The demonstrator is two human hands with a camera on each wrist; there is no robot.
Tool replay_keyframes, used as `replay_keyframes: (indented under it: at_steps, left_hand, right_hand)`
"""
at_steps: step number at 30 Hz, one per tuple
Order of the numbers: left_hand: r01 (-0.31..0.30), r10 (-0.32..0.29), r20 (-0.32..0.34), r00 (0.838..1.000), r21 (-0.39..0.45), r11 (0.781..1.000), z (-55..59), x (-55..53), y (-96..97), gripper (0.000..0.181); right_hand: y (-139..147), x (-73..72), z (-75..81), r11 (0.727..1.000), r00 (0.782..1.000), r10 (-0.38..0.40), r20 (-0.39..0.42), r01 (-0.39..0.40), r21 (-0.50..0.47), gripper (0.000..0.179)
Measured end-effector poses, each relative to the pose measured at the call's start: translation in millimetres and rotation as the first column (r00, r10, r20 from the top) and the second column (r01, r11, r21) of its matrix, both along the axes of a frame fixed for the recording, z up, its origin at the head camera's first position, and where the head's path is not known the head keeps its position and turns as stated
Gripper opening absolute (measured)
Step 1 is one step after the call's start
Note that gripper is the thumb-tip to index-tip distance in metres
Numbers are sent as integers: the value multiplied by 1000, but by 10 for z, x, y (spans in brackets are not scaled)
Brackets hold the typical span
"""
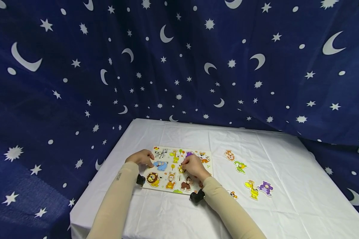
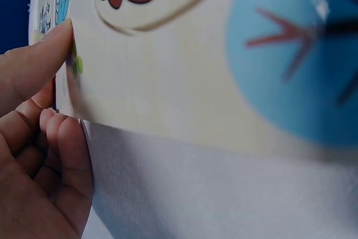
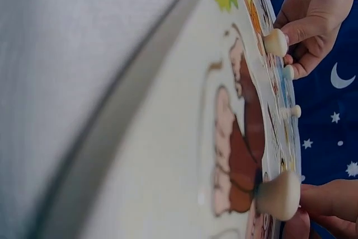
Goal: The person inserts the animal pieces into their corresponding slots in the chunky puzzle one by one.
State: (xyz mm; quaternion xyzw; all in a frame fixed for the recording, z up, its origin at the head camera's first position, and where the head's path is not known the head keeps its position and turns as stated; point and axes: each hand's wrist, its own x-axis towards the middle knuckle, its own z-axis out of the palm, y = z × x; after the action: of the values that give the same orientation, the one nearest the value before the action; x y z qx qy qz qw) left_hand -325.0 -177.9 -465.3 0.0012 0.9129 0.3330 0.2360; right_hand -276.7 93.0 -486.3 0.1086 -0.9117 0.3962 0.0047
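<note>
A pale puzzle board (image 1: 168, 150) with knobbed animal pieces lies on the table. At its left edge, beside the blue elephant (image 1: 161, 166), is my left hand (image 1: 140, 157). The left wrist view shows that hand's thumb on the board's face and curled fingers at its edge, gripping it. My right hand (image 1: 194, 167) reaches over the middle right and pinches a small yellow-and-dark animal puzzle piece (image 1: 181, 170), partly covered by the fingers. Close in the right wrist view stands the wooden knob (image 3: 279, 195) of the brown monkey piece.
Loose pieces lie right of the board: an orange-brown one (image 1: 229, 155), a green one (image 1: 240, 166), a giraffe (image 1: 252, 190) and a purple animal (image 1: 266, 188). Another piece (image 1: 232, 194) is partly behind the right forearm. White cloth (image 1: 287, 159) covers the table; a blue starry curtain (image 1: 179, 66) hangs behind.
</note>
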Motion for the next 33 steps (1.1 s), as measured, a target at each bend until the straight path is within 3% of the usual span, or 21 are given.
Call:
replay_keyframes:
  at_steps: [13,18,33]
  left_hand:
    - [-8,8,1,1000,5,1000,22,-2,26,29]
    - [23,-22,-20,1000,26,999,20,17,9,30]
    - [38,-38,-4,999,3,999,34,-2,-8,29]
  right_hand:
    - [10,13,34,1000,1000,-12,-8,12,20,7]
    - [15,25,38,1000,1000,-2,3,2,22,4]
    - [146,140,124,999,994,21,106,-17,-31,5]
